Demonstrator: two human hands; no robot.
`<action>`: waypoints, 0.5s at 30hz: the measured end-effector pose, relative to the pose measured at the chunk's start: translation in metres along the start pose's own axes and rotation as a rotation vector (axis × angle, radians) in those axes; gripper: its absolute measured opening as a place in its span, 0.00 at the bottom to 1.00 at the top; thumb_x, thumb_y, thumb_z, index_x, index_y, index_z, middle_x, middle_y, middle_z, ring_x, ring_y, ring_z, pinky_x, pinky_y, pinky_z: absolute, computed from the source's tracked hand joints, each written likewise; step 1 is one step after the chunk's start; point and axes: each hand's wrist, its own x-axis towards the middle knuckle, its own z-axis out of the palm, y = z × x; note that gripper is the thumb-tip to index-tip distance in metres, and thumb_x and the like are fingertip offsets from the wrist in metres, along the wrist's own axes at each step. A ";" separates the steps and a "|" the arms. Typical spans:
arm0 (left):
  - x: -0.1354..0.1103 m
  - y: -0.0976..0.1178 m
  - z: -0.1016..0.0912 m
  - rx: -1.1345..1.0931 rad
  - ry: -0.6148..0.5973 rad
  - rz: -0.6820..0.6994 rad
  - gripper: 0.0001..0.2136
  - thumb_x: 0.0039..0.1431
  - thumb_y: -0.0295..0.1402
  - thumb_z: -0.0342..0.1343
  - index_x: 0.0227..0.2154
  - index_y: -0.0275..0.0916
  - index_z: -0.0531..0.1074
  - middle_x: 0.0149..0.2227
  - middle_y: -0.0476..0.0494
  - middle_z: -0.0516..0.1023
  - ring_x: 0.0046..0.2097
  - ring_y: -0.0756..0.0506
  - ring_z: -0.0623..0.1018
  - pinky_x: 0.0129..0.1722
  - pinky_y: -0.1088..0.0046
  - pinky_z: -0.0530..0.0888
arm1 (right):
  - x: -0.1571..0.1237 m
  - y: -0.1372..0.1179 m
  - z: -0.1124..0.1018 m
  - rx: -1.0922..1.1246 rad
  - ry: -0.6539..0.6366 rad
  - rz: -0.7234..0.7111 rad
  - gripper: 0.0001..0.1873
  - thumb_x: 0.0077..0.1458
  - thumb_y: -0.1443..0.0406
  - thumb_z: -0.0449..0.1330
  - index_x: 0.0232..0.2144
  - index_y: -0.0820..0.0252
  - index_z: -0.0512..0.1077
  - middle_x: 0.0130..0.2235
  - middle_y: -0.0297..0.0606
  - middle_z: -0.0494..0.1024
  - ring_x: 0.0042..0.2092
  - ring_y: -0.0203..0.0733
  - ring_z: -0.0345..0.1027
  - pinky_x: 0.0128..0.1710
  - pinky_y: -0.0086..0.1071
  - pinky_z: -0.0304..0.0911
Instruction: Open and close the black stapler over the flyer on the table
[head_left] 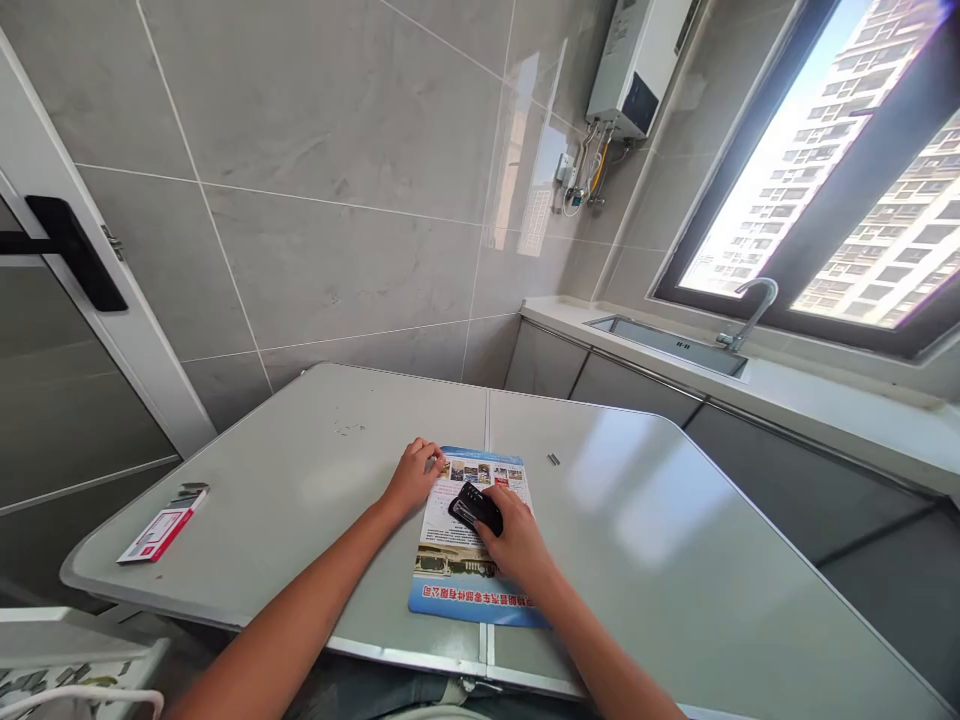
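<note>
A printed leaflet [450, 595] with blue edges and small photos lies flat on the table in front of me. My left hand [417, 472] is at its upper left corner, fingers curled and pressed together at the edge. My right hand [516, 535] is closed around the right end of a small black stapler [472, 505], which sits over the middle of the leaflet. The right palm hides part of the page and the stapler's far end. Two short grey staple strips [553, 459] lie to the right of the leaflet.
The pale folding table [637, 600] has a centre seam. At its left lies a red and white box [161, 530] with dark pieces at its end. Tiny bits [349, 429] are scattered further back. A counter with a sink [675, 345] runs along the right, under a window.
</note>
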 end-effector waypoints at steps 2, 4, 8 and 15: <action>-0.001 -0.001 0.001 0.002 -0.013 -0.012 0.08 0.69 0.34 0.52 0.36 0.41 0.75 0.41 0.43 0.73 0.47 0.42 0.75 0.52 0.60 0.73 | -0.007 0.004 -0.008 0.000 0.001 -0.007 0.17 0.53 0.68 0.63 0.46 0.50 0.73 0.46 0.39 0.79 0.49 0.52 0.73 0.50 0.43 0.68; -0.001 -0.001 0.003 0.004 -0.023 -0.010 0.08 0.69 0.34 0.52 0.36 0.41 0.75 0.41 0.43 0.73 0.47 0.41 0.75 0.52 0.60 0.73 | -0.019 0.010 -0.019 -0.003 0.024 0.003 0.18 0.54 0.68 0.62 0.48 0.50 0.74 0.47 0.40 0.79 0.50 0.52 0.73 0.51 0.44 0.69; -0.003 0.000 0.004 0.012 -0.037 -0.009 0.09 0.69 0.35 0.51 0.37 0.42 0.75 0.42 0.42 0.73 0.47 0.40 0.75 0.52 0.58 0.73 | -0.054 0.032 -0.046 -0.020 0.103 0.063 0.19 0.55 0.65 0.62 0.50 0.48 0.76 0.50 0.41 0.80 0.52 0.55 0.74 0.54 0.49 0.70; -0.003 0.002 0.002 0.028 -0.072 -0.030 0.10 0.69 0.36 0.50 0.36 0.43 0.75 0.41 0.43 0.73 0.46 0.41 0.75 0.51 0.59 0.74 | -0.084 0.073 -0.082 -0.054 0.164 0.136 0.19 0.55 0.58 0.64 0.50 0.47 0.78 0.50 0.43 0.81 0.53 0.59 0.76 0.55 0.54 0.71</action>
